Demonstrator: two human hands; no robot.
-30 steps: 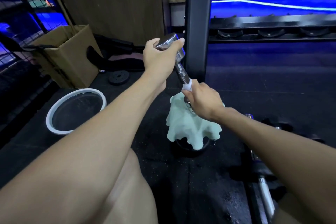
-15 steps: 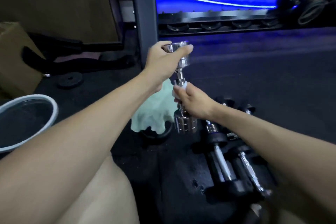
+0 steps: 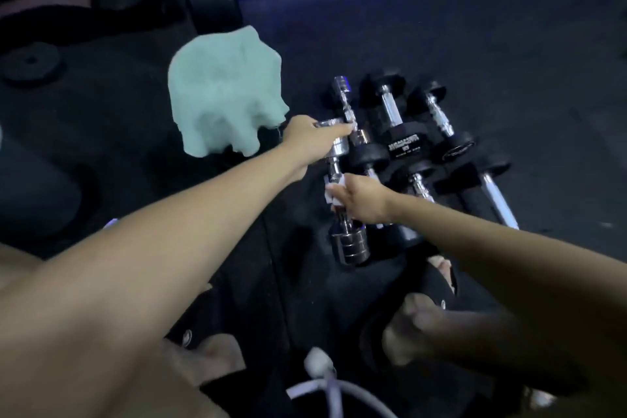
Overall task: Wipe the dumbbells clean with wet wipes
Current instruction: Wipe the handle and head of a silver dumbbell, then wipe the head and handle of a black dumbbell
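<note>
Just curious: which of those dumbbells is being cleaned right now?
The all-chrome dumbbell, held in both hands with a white wipe around its handle. The black-ended ones lie untouched on the floor.

Dark rubber floor (image 3: 441, 27), speckled. On it lay a cluster of black-headed dumbbells (image 3: 400, 142), a small chrome dumbbell (image 3: 344, 95), and a flat weight plate (image 3: 30, 61) well apart.
</note>
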